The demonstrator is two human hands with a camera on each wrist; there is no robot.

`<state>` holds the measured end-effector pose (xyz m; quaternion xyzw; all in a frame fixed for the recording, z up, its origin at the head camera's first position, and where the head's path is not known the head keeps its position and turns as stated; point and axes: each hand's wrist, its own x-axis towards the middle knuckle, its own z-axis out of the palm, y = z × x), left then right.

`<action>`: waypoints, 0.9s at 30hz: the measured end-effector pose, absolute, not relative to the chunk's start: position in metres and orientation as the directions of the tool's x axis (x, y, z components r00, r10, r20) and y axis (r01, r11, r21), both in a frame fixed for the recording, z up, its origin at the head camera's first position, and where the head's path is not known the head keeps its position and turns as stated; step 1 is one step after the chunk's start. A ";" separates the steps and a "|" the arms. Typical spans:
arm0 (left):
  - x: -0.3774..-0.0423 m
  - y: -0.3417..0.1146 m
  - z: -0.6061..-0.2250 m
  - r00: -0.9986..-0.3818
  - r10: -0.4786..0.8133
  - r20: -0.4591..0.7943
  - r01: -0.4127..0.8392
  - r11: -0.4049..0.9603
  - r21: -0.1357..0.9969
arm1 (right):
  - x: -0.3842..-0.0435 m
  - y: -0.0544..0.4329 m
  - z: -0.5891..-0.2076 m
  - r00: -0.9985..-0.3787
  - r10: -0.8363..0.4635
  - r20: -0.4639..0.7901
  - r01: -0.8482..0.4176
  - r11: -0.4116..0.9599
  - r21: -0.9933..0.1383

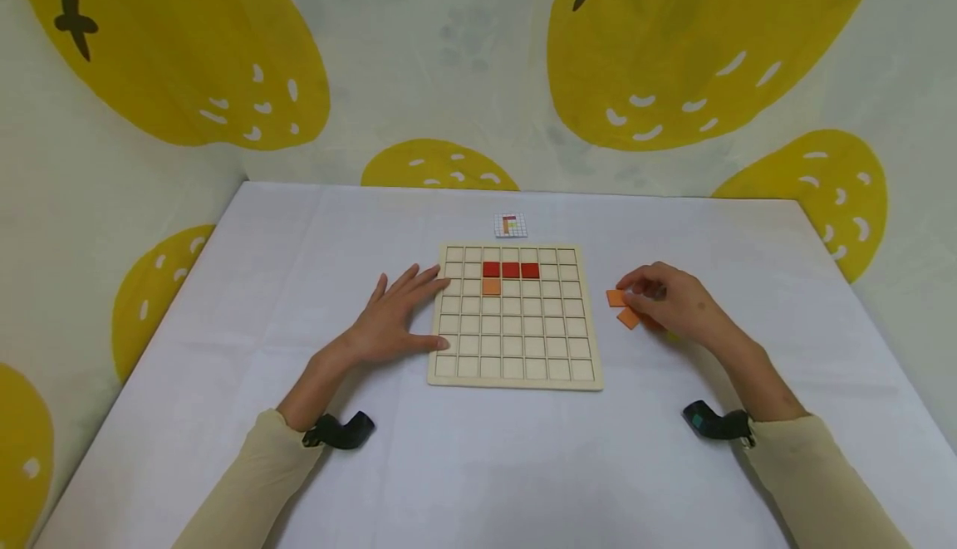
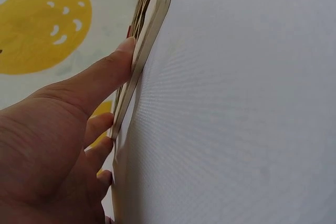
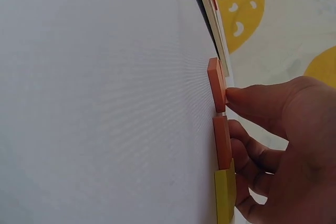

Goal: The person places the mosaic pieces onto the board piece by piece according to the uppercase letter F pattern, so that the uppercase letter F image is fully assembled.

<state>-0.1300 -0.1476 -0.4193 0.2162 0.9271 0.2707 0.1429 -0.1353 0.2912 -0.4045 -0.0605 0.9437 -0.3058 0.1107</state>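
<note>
A square wooden grid board lies on the table, with red tiles in a row of three and one orange tile below the leftmost. At the board's left side is my left hand, fingers spread and thumb resting on its edge. To the right of the board, my right hand pinches an orange tile at its right side. Another orange tile lies just below the fingers. A yellow tile shows under that hand in the right wrist view, mostly hidden from above.
Behind the board lies a small printed pattern card with coloured squares on a grid. The white-covered table meets a patterned cloth backdrop at the back and left. Each wrist wears a black camera mount.
</note>
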 end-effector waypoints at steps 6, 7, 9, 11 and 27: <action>-0.130 -0.148 -0.419 -0.865 0.478 -0.151 0.321 0.759 0.566 | -0.139 0.290 -0.406 -0.970 -0.181 -0.163 -0.047 0.797 -0.602; -0.130 -0.148 -0.419 -0.866 0.477 -0.151 0.320 0.760 0.566 | -0.139 0.290 -0.406 -0.971 -0.184 -0.152 -0.057 0.798 -0.600; -0.130 -0.148 -0.419 -0.868 0.473 -0.150 0.317 0.760 0.567 | -0.141 0.290 -0.406 -0.972 -0.191 -0.133 -0.075 0.797 -0.599; -0.130 -0.148 -0.419 -0.869 0.471 -0.151 0.314 0.761 0.568 | -0.143 0.290 -0.406 -0.972 -0.197 -0.127 -0.082 0.796 -0.600; -0.131 -0.149 -0.420 -0.867 0.474 -0.152 0.315 0.758 0.571 | -0.145 0.301 -0.403 -0.935 -0.296 -0.193 -0.125 0.788 -0.602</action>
